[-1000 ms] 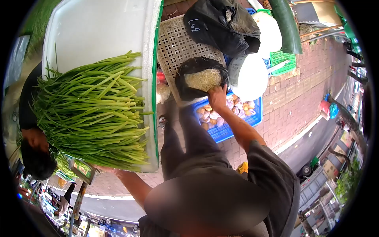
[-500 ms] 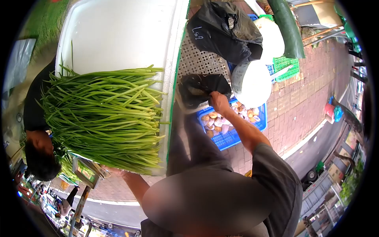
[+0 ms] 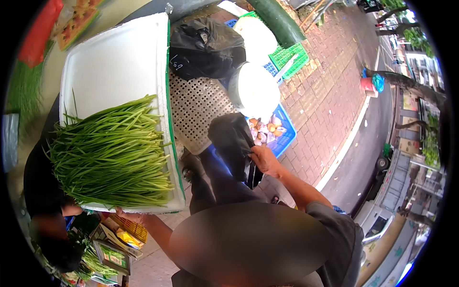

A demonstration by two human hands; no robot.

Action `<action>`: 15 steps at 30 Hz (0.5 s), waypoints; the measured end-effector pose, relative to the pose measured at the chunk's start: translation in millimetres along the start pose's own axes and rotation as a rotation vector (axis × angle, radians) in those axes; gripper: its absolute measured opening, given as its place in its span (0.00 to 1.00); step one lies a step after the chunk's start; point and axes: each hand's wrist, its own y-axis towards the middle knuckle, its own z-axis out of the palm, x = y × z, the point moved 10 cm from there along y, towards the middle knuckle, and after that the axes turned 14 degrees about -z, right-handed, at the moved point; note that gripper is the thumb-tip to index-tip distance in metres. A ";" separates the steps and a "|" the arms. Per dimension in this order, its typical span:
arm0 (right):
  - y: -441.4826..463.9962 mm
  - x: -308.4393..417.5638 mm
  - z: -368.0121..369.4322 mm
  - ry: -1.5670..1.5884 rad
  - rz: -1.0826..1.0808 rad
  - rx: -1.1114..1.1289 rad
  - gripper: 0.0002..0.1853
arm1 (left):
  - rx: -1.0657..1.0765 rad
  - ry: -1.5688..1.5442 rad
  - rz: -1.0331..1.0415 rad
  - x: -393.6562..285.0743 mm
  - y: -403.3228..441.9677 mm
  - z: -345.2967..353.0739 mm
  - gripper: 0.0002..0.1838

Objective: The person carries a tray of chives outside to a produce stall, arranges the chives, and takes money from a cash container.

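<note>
A white foam box (image 3: 112, 62) with a green outer edge fills the left side, its lower half covered by a thick layer of long green garlic chives (image 3: 110, 153). My left hand (image 3: 131, 216) is at the box's near edge, fingers on the rim and partly hidden. A black plastic bag (image 3: 232, 141) hangs from my right hand (image 3: 265, 160), which is closed on its edge. What the bag holds is hidden. Behind the bag is a blue basket (image 3: 289, 136) with several brown and pinkish round vegetables (image 3: 267, 129), some in pale netting.
A person in dark clothes has a hand (image 3: 71, 210) near the box's lower left corner. Beyond my right hand are a perforated crate (image 3: 196, 110), another black bag (image 3: 205, 50), pale round shapes (image 3: 258, 91), a long green gourd (image 3: 279, 21) and a green basket (image 3: 294, 60).
The view has turned and shifted. My right hand has brought the black bag nearer my body, away from the crate. My left hand remains at the box's edge.
</note>
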 end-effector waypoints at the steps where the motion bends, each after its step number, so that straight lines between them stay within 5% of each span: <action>1: -15.8 2.0 -9.9 0.055 0.119 -0.002 0.07 | 0.019 0.033 -0.005 -2.5 9.8 -9.1 0.36; 8: -93.3 -11.5 -40.1 0.070 0.300 -0.271 0.09 | 0.150 0.097 0.011 7.3 -3.1 24.1 0.36; 15: -102.2 -18.8 -40.2 -0.022 0.295 -0.319 0.11 | -0.006 0.079 0.006 6.8 -8.2 16.0 0.36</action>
